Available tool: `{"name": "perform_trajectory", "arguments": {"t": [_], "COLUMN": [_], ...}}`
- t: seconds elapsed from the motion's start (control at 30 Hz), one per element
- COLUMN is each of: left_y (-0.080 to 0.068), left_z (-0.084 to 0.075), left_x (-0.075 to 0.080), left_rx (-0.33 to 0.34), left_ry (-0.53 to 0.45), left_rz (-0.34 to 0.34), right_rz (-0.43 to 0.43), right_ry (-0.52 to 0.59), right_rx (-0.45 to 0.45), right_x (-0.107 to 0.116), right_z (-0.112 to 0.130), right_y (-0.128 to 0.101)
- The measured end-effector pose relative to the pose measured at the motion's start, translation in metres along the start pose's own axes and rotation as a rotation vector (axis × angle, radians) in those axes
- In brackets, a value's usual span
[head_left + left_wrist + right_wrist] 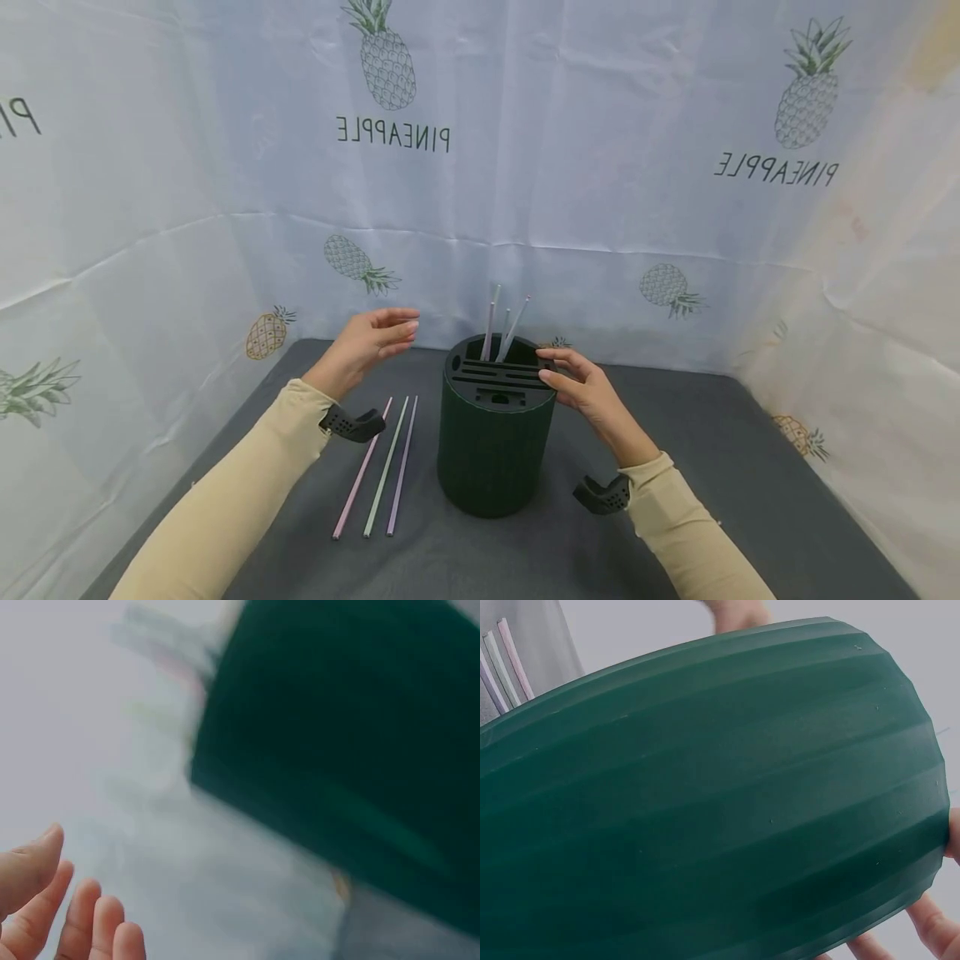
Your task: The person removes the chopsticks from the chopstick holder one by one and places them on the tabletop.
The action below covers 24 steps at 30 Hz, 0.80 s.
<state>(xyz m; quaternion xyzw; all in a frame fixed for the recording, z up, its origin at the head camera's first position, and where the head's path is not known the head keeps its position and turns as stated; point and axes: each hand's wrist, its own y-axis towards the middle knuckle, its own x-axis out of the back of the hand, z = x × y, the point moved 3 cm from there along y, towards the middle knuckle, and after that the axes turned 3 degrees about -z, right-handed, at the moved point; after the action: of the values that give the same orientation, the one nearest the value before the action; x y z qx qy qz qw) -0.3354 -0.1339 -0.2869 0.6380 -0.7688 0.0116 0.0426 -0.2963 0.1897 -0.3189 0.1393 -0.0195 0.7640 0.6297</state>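
A dark green ribbed holder (pixel 495 454) stands on the grey table (pixel 750 500), and several thin straws (pixel 501 327) stick up from its slotted top. My right hand (pixel 573 385) rests on the right of the holder's rim, fingers over the top edge and thumb against the wall. In the right wrist view the holder (pixel 705 802) fills the frame, with fingertips (pixel 932 921) past its edge. My left hand (pixel 372 336) hovers left of the holder with straight fingers, holding nothing. The left wrist view is blurred, showing fingers (pixel 67 919) and the holder (pixel 352 750).
Three straws lie side by side on the table left of the holder: pink (pixel 362 469), green (pixel 386 467) and purple (pixel 402 465). They also show in the right wrist view's corner, straws (pixel 502 660). A white pineapple-print cloth (pixel 600 167) walls the table at the back and sides.
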Motion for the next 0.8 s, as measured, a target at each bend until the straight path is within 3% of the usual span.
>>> {"name": "perform_trajectory", "arguments": {"t": [0.13, 0.27, 0.53, 0.8], "left_y": [-0.004, -0.005, -0.002, 0.001], "left_z": [-0.032, -0.045, -0.042, -0.036], "left_x": [-0.026, -0.049, -0.077, -0.086], "left_rx": [-0.118, -0.173, -0.189, -0.177], "left_ry": [0.019, 0.067, 0.196, 0.237], "left_rz": [0.06, 0.102, 0.146, 0.156], "right_rz": [-0.001, 0.004, 0.003, 0.004], "right_ry": [0.008, 0.005, 0.013, 0.018], "right_rx": [-0.009, -0.013, -0.009, -0.006], "right_x": [0.0, 0.0, 0.0, 0.0], "right_z": [0.0, -0.002, -0.003, -0.002], "right_y": [0.0, 0.0, 0.0, 0.001]}}
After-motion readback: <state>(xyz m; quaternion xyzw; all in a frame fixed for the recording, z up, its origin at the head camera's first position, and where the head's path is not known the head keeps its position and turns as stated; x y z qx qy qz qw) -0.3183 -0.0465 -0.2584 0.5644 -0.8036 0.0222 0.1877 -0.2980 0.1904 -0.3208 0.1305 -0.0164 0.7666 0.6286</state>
